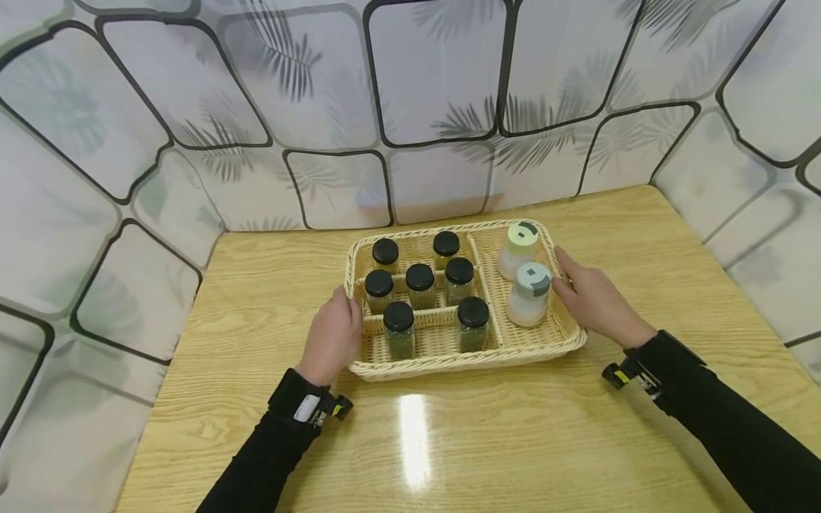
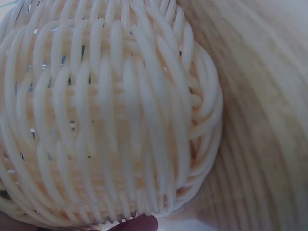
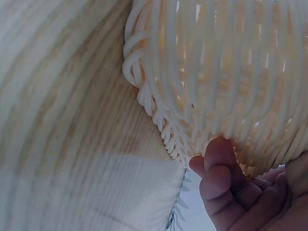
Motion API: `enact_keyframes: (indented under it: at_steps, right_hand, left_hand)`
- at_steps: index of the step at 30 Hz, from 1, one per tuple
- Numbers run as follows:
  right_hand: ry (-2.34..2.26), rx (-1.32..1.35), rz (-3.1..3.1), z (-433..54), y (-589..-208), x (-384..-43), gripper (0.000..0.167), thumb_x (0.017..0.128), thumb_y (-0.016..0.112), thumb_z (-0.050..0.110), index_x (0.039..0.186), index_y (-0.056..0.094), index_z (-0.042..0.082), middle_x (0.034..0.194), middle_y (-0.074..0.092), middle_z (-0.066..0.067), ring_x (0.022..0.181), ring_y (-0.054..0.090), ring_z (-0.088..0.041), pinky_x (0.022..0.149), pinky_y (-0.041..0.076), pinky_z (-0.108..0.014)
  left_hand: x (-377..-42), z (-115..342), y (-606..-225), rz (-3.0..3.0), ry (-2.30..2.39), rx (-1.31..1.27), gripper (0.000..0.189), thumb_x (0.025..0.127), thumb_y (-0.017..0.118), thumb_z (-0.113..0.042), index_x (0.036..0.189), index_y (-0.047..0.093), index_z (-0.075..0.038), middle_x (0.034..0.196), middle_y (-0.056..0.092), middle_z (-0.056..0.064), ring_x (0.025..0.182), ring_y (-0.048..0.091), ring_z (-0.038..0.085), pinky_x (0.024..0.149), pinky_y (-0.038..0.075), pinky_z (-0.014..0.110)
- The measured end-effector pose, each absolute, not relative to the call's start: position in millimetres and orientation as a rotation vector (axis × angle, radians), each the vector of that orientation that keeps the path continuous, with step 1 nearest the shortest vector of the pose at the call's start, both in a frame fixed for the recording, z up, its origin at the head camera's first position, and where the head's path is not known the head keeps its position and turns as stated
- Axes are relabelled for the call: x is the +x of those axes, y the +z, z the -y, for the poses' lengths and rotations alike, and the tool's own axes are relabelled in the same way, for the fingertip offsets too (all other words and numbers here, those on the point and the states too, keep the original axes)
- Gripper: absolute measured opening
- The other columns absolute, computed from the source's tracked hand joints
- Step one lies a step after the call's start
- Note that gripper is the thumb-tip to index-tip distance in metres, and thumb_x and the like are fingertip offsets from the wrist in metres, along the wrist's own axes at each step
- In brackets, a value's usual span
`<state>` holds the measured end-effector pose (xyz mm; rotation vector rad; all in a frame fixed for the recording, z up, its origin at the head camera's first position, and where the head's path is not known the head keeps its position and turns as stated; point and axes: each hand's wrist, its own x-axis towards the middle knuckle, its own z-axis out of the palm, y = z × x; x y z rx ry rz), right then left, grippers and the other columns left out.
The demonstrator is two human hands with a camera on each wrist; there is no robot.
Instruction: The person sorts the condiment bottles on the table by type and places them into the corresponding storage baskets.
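Note:
A cream wicker basket (image 1: 449,362) with compartments sits before me over the table in the head view. My left hand (image 1: 331,336) grips its left end, thumb at the rim. At the opposite end, my right hand (image 1: 595,296) holds the side. Curled fingers (image 3: 219,154) press against the weave in the right wrist view; the left wrist view is filled mostly by the woven wall (image 2: 110,110), with a fingertip (image 2: 142,224) at the bottom. Several black-lidded glass spice jars (image 1: 400,331) stand in the left compartments. The right one holds a pale-green-capped shaker (image 1: 518,249) and a grey-and-white-capped shaker (image 1: 529,296).
The wood-grain table (image 1: 500,442) extends around the basket and shows a bright light reflection in front. Patterned fabric panels (image 1: 436,78) enclose the table at the back and both sides. Each wrist wears a black strap with a small camera (image 1: 342,407).

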<state>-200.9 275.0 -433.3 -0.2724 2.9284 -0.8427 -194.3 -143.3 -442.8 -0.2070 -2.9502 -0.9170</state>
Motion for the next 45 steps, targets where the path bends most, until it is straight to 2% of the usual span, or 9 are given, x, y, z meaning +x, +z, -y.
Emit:
enact_keyframes:
  at_steps: [9,13,15,19,25,28,33,38,45]
  right_hand:
    - [-0.821,-0.269,-2.938,-276,-434,-211,0.065,0.109,0.038,0.028,0.161,0.01,0.0,0.069,0.047,-0.007,0.052,0.043,-0.016,0.05,0.036,-0.031]
    - [-0.822,-0.247,-2.929,-276,-433,-215,0.065,0.109,0.038,0.028,0.161,0.009,0.0,0.085,0.056,-0.018,0.054,0.045,-0.018,0.053,0.038,-0.033]
    - [-0.828,-0.241,-2.925,-276,-432,-216,0.065,0.109,0.037,0.028,0.161,0.009,0.0,0.104,0.061,-0.027,0.057,0.047,-0.019,0.054,0.038,-0.034]
    - [-0.841,-0.239,-2.92,-275,-432,-219,0.065,0.109,0.037,0.028,0.161,0.009,0.0,0.129,0.056,-0.036,0.059,0.049,-0.021,0.054,0.04,-0.034]
    - [-0.852,-0.238,-2.925,-275,-433,-222,0.065,0.109,0.036,0.028,0.161,0.009,0.0,0.132,0.054,-0.037,0.062,0.051,-0.021,0.055,0.04,-0.034]
    - [-0.855,-0.229,-2.923,-275,-432,-224,0.065,0.109,0.036,0.028,0.161,0.008,0.0,0.123,0.059,-0.034,0.062,0.05,-0.021,0.056,0.04,-0.034]
    - [-0.858,-0.219,-2.927,-275,-431,-226,0.064,0.109,0.036,0.027,0.161,0.01,0.0,0.089,0.058,-0.021,0.055,0.048,-0.02,0.051,0.04,-0.033]
    - [-0.87,-0.22,-2.926,-274,-430,-229,0.065,0.109,0.034,0.028,0.161,0.008,-0.001,0.104,0.06,-0.03,0.056,0.047,-0.02,0.051,0.039,-0.033]
    - [-0.865,-0.217,-2.923,-276,-432,-231,0.065,0.109,0.035,0.027,0.16,0.009,-0.002,0.079,0.051,-0.014,0.051,0.045,-0.018,0.048,0.038,-0.032]
  left_hand:
    - [-208,144,-445,2.95,-0.88,-0.224,0.034,0.109,0.031,-0.02,0.119,0.051,0.006,0.073,0.05,0.01,0.06,0.053,0.024,0.054,0.043,0.037]
    - [-212,143,-444,2.955,-0.858,-0.229,0.035,0.109,0.03,-0.02,0.119,0.051,0.006,0.074,0.05,0.011,0.062,0.054,0.025,0.056,0.043,0.038]
    - [-214,143,-443,2.959,-0.856,-0.226,0.036,0.11,0.03,-0.021,0.122,0.051,0.007,0.074,0.05,0.012,0.062,0.054,0.026,0.057,0.044,0.039]
    - [-217,143,-442,2.962,-0.847,-0.221,0.036,0.11,0.03,-0.021,0.122,0.051,0.006,0.075,0.052,0.012,0.063,0.056,0.027,0.058,0.045,0.041]
    - [-223,144,-441,2.958,-0.837,-0.227,0.036,0.109,0.027,-0.022,0.116,0.051,0.005,0.074,0.053,0.012,0.063,0.057,0.028,0.058,0.047,0.043]
    - [-226,143,-440,2.959,-0.849,-0.227,0.038,0.109,0.027,-0.023,0.118,0.051,0.005,0.075,0.053,0.012,0.063,0.057,0.027,0.058,0.046,0.042]
    - [-230,143,-440,2.971,-0.855,-0.229,0.039,0.109,0.027,-0.024,0.118,0.051,0.005,0.076,0.053,0.012,0.064,0.056,0.027,0.059,0.047,0.041]
    - [-234,142,-442,2.973,-0.849,-0.215,0.038,0.109,0.027,-0.023,0.117,0.051,0.005,0.078,0.054,0.013,0.067,0.057,0.028,0.061,0.047,0.042]
    - [-237,141,-443,2.984,-0.844,-0.198,0.037,0.109,0.028,-0.024,0.115,0.052,0.004,0.078,0.054,0.013,0.068,0.058,0.029,0.061,0.048,0.043]
